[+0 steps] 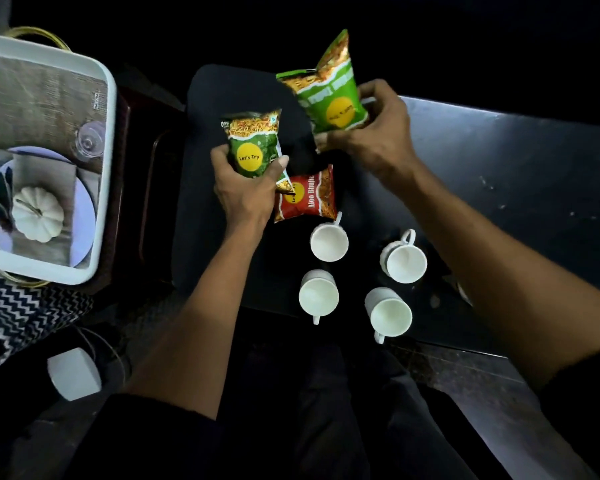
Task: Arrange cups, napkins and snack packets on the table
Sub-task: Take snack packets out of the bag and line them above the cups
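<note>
My left hand (243, 192) grips a green snack packet (253, 147) with a yellow circle on it, held upright above the dark table (499, 174). Farther back, my right hand (371, 129) holds a second, larger green packet (333, 88), tilted to the left. A red snack packet (310, 197) lies flat on the table just right of my left hand. Several white cups stand in two rows near the table's front edge: one (329, 242) by the red packet, another (405, 259) to its right, and two closer ones (318, 295) (390, 315). No napkins are visible.
A white-rimmed tray (108, 133) with a printed picture of a plate and pumpkin sits at the left on a dark wooden stand. A zigzag-patterned cloth (25, 313) lies below it. A small white box (73, 374) rests on the floor at the lower left.
</note>
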